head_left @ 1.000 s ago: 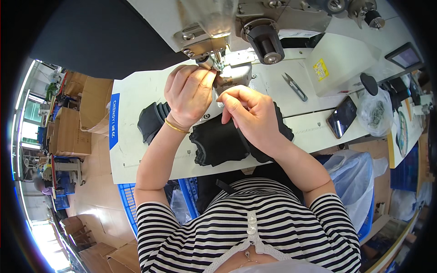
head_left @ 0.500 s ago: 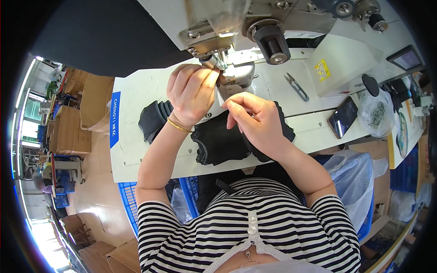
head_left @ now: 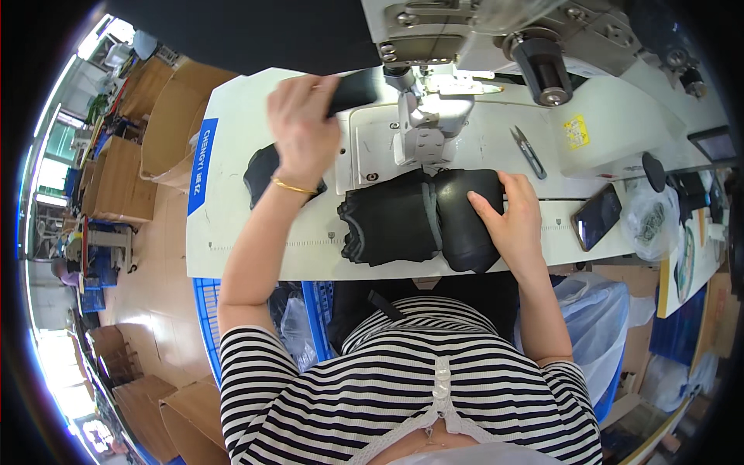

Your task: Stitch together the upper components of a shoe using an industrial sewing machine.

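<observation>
Black piece [head_left: 355,91] is jutting rightward from the left hand [head_left: 304,128], whose slightly blurred fingers are gripping its left end; its free end is sitting just beside the sewing machine's [head_left: 434,128] needle area. Right hand [head_left: 518,221] is touching the right edge of a black stack [head_left: 470,221], thumb on top; cannot tell if gripping. Second stack [head_left: 391,221] is lying between hands, nearer the body.

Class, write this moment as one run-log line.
left hand: holding black piece; right hand: touching rightmost black pile; snips: on white table
</observation>
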The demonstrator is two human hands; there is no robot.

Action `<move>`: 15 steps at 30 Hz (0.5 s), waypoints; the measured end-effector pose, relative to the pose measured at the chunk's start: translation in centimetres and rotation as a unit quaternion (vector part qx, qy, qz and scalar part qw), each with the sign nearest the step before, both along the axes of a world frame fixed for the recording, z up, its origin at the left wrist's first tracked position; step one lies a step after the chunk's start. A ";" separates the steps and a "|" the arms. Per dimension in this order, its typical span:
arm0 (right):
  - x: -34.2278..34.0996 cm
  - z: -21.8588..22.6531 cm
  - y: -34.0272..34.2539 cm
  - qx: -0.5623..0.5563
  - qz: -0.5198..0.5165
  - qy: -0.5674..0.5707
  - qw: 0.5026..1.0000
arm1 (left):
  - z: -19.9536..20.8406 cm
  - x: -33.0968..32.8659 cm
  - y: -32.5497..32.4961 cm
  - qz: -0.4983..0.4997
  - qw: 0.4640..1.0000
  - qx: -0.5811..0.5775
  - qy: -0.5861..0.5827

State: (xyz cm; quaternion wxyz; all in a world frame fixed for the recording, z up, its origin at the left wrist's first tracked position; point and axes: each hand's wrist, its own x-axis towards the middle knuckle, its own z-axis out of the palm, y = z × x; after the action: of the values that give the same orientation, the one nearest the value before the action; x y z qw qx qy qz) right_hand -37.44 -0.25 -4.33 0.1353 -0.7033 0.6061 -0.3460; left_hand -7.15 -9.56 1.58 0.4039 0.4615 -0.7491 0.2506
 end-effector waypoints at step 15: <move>0.7 0.0 1.0 -0.195 -0.019 0.136 0.971 | -3.0 -0.6 10.2 -0.154 0.964 0.215 0.007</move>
State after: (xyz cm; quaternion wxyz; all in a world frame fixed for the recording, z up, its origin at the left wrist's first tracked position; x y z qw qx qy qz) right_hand -36.70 0.77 -4.37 -0.0944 -0.7450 0.5528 -0.3612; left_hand -7.80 0.62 -1.41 0.3337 0.4183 -0.8446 0.0150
